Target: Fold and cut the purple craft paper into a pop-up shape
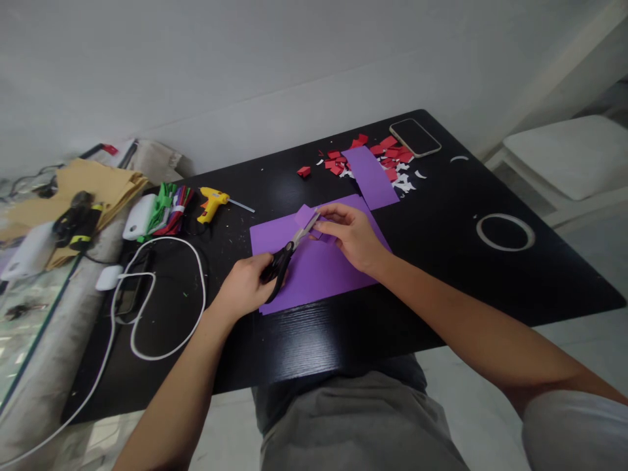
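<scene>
My left hand (245,282) is closed on the black handles of a pair of scissors (280,265). Their blades point up and to the right, meeting a small piece of purple paper (305,216). Between the thumb and fingers of my right hand (350,232), that small purple piece is pinched close to the blade tips; part of it is hidden by the fingers. Beneath both hands lie larger purple sheets (314,278), stacked slightly out of line. A purple paper strip (370,173) rests just beyond them, overlapping red and white scraps.
Red paper scraps (387,142) and white scraps (403,180) lie by a phone (416,136) on the black table (441,261). A tape ring (505,232) is at right. Leftward are a yellow glue gun (212,204), green bundled strips (161,209) and a looped white cable (200,275).
</scene>
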A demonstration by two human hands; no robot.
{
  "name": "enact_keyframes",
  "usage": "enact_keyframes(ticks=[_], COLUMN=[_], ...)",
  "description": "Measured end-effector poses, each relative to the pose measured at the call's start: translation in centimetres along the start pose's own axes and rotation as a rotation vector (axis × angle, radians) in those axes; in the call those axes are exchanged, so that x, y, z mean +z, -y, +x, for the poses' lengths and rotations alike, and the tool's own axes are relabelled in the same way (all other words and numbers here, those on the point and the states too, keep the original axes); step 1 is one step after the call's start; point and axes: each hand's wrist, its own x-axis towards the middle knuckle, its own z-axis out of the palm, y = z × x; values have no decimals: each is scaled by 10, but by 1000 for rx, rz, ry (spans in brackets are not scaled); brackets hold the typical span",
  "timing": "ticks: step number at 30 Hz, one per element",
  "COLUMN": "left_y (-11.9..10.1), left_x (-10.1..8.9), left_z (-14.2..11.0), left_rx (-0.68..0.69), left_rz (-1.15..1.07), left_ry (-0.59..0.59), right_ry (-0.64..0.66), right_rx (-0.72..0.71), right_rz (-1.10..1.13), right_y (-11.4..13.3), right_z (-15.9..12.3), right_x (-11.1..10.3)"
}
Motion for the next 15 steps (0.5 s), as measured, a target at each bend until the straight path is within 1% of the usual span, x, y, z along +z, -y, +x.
enact_keyframes(ticks=[15], left_y=[0], left_x=[0], left_z=[0], left_rx=[-26], left_rz=[8], left_ry=[9], right_ry=[-9], right_rx=[-1], right_rz=[-22], right_y=[0], right_z=[0], right_x=[-1])
